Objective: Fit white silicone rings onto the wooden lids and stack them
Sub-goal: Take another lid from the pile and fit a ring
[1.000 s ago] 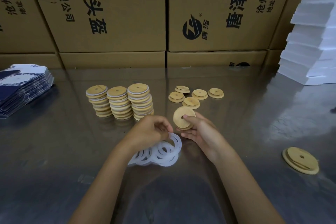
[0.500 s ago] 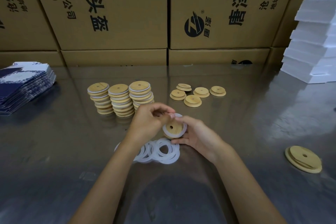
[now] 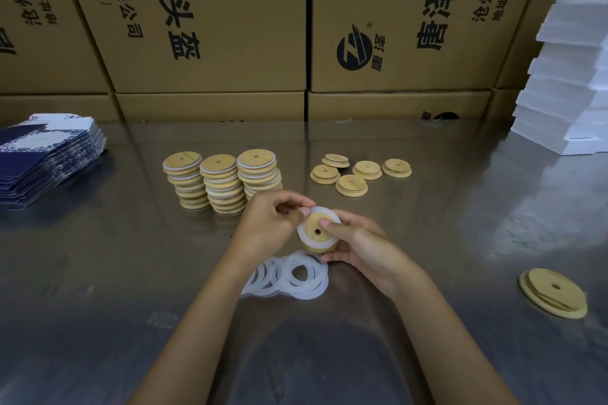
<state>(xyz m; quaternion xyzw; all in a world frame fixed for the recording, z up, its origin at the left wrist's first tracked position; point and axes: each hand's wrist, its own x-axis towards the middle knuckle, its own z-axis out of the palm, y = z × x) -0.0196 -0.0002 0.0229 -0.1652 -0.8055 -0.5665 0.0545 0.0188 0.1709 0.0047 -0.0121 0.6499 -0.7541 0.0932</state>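
I hold a round wooden lid (image 3: 316, 231) with a centre hole in front of me, a white silicone ring (image 3: 307, 241) lying around its raised face. My right hand (image 3: 360, 248) grips the lid from the right and below, thumb on its top. My left hand (image 3: 273, 222) pinches the ring at the lid's upper left edge. Under my hands a pile of loose white rings (image 3: 289, 276) lies on the table. Three stacks of ringed lids (image 3: 222, 182) stand behind my left hand. Several bare lids (image 3: 360, 171) lie behind my right hand.
One more bare lid (image 3: 552, 293) lies alone at the right. The shiny metal table (image 3: 115, 273) carries a stack of blue printed cartons (image 3: 42, 161) at the left and white foam blocks (image 3: 572, 76) at the right. Cardboard boxes (image 3: 214, 26) wall off the back.
A second ago my right hand held a bare lid upright while my left hand took a ring from the pile. The ring now sits on the lid, which is tilted flatter and lower.
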